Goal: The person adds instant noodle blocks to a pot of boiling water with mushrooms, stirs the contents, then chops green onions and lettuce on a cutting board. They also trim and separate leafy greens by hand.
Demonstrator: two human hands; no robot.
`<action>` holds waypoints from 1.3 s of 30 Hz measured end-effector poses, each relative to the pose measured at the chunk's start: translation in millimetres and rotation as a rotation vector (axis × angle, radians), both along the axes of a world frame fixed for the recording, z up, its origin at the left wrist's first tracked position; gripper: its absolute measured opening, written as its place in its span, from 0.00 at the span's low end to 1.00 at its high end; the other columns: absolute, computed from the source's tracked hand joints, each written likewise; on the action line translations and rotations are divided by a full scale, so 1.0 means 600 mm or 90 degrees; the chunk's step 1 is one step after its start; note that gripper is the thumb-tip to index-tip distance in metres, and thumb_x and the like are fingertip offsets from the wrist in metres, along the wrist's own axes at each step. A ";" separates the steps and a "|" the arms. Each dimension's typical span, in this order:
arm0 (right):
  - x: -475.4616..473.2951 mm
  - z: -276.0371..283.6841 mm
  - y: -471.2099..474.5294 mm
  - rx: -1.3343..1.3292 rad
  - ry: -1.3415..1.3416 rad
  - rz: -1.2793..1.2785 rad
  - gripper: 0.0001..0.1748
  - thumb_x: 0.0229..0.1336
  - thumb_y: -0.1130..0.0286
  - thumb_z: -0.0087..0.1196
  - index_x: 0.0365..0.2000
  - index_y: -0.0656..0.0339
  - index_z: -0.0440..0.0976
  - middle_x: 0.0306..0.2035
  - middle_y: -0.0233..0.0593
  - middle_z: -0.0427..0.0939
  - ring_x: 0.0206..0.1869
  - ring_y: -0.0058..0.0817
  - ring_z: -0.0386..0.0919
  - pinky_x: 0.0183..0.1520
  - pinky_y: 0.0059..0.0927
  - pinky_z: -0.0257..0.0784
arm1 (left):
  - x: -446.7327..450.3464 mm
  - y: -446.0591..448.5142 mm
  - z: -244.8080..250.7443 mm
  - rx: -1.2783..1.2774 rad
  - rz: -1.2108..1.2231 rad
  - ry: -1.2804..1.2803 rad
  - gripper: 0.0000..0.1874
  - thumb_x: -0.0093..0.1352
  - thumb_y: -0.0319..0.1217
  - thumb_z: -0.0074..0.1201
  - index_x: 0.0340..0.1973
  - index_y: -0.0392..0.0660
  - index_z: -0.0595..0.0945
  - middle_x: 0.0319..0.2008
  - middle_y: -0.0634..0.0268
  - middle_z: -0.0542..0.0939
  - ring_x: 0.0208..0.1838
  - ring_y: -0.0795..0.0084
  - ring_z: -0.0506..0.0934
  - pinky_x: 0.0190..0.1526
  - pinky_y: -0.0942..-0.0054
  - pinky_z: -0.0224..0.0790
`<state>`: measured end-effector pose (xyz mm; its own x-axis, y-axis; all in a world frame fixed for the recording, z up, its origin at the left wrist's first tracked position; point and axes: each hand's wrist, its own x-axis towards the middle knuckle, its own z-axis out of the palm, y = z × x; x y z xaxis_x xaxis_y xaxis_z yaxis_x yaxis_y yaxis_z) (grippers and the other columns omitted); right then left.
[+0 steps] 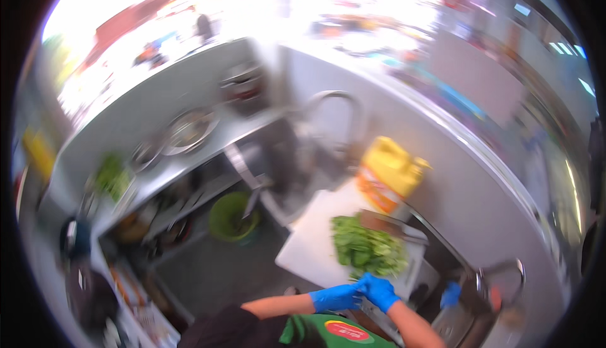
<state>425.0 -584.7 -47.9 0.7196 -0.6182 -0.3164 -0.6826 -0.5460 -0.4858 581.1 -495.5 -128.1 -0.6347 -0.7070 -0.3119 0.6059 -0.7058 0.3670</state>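
My left hand [336, 297] and my right hand [380, 292], both in blue gloves, meet at the fingers in front of my body. They are at the near edge of a white cutting board [303, 246]. Blur hides whether anything is between the fingers. Just beyond them, a heap of leafy greens [364, 248] lies on the board, with darker leaves on the left and paler cut pieces on the right. What looks like a cleaver [382, 223] rests flat at the far right of the heap.
A yellow jug [390, 173] stands behind the board. To its left are a sink with a curved faucet [336, 95]. A metal bowl [189, 132] and more greens [112, 177] sit on the left counter. A green bin [232, 218] stands on the floor. Another faucet [521, 272] is at right.
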 end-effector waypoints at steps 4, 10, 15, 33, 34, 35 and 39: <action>0.035 0.057 0.008 -0.012 0.092 -0.079 0.20 0.66 0.59 0.37 0.43 0.59 0.75 0.41 0.56 0.82 0.42 0.56 0.81 0.43 0.56 0.76 | -0.047 -0.037 0.112 0.031 0.201 -0.071 0.25 0.78 0.56 0.37 0.53 0.51 0.75 0.54 0.64 0.77 0.57 0.65 0.73 0.62 0.61 0.66; 0.036 0.114 0.016 -0.261 -0.062 -0.099 0.17 0.65 0.66 0.41 0.46 0.71 0.66 0.31 0.60 0.79 0.24 0.52 0.80 0.25 0.51 0.75 | -0.074 -0.099 0.126 0.082 0.460 -0.118 0.25 0.78 0.55 0.39 0.53 0.50 0.76 0.52 0.62 0.79 0.55 0.63 0.75 0.61 0.61 0.66; 0.051 0.162 -0.005 -0.411 -0.083 -0.157 0.10 0.63 0.70 0.44 0.42 0.64 0.68 0.23 0.49 0.78 0.23 0.47 0.80 0.23 0.46 0.74 | -0.030 -0.153 0.226 -0.023 0.506 -0.157 0.26 0.80 0.48 0.32 0.49 0.40 0.78 0.50 0.54 0.80 0.52 0.60 0.76 0.61 0.58 0.67; -0.292 0.162 -0.038 0.132 -0.342 -0.503 0.13 0.72 0.65 0.45 0.33 0.56 0.77 0.23 0.25 0.73 0.20 0.10 0.63 0.24 0.18 0.60 | 0.230 -0.234 0.417 -0.229 0.853 -0.016 0.20 0.79 0.39 0.39 0.22 0.55 0.65 0.15 0.72 0.58 0.19 0.72 0.59 0.28 0.67 0.60; -0.290 0.193 -0.026 0.160 -0.418 -0.526 0.13 0.72 0.63 0.46 0.34 0.57 0.77 0.25 0.25 0.73 0.21 0.10 0.64 0.23 0.18 0.61 | 0.248 -0.242 0.395 -0.304 0.837 -0.027 0.21 0.79 0.39 0.39 0.21 0.54 0.66 0.15 0.70 0.61 0.21 0.70 0.61 0.29 0.67 0.61; -0.289 0.212 -0.022 0.203 -0.487 -0.615 0.13 0.73 0.64 0.46 0.35 0.59 0.77 0.27 0.25 0.74 0.23 0.10 0.65 0.24 0.17 0.61 | 0.258 -0.242 0.389 -0.345 0.816 -0.063 0.22 0.79 0.39 0.39 0.20 0.52 0.67 0.16 0.68 0.64 0.22 0.69 0.65 0.30 0.66 0.64; -0.327 0.321 0.038 0.209 -0.755 -0.564 0.10 0.69 0.71 0.51 0.45 0.66 0.76 0.32 0.34 0.73 0.33 0.25 0.73 0.36 0.29 0.71 | 0.296 -0.235 0.432 -0.393 0.555 0.146 0.23 0.80 0.42 0.38 0.21 0.48 0.63 0.19 0.67 0.64 0.23 0.70 0.63 0.46 0.65 0.69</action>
<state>229.0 -561.7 144.7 0.0945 -0.9946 -0.0432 0.1390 0.0561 -0.9887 758.8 -636.4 131.1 0.1627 -0.9356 0.3132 0.9071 0.2667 0.3255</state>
